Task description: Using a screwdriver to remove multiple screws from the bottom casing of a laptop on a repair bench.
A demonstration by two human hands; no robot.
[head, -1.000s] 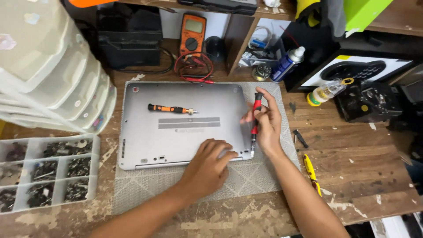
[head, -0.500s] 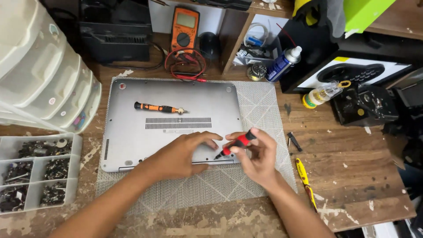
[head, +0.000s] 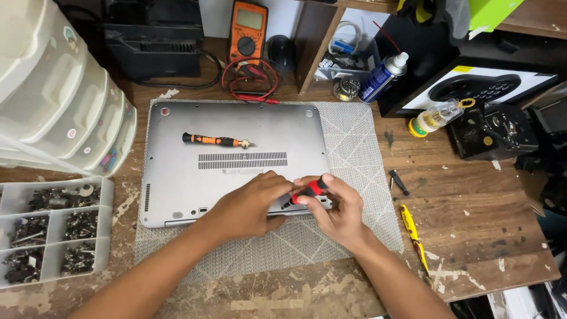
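Both hands pinch the red-handled screwdriver point(head: 307, 192) over the laptop's point(head: 230, 171) front edge. Right hand point(head: 333, 210) grips its handle; left hand point(head: 248, 207) fingers close on the tip, axis running two to eight o'clock.

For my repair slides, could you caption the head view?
Both hands hold a red screwdriver over an upturned silver laptop.

Worn wooden bench point(head: 472, 230), scuffed w/ pale paint marks. Grey mat point(head: 354, 147) lies flat in the middle, laptop point(head: 236, 136) on it (base up). Left: parts tray point(head: 53, 227) at the edge, plastic drawers point(head: 59, 100) behind it. Back: multimeter point(head: 248, 32) w/ red leads point(head: 251, 80), black box point(head: 153, 41), mouse point(head: 282, 53). Right of mat: spray can point(head: 383, 77), small bottle point(head: 436, 116), black bit point(head: 398, 182), yellow tool point(head: 413, 233) near front edge.
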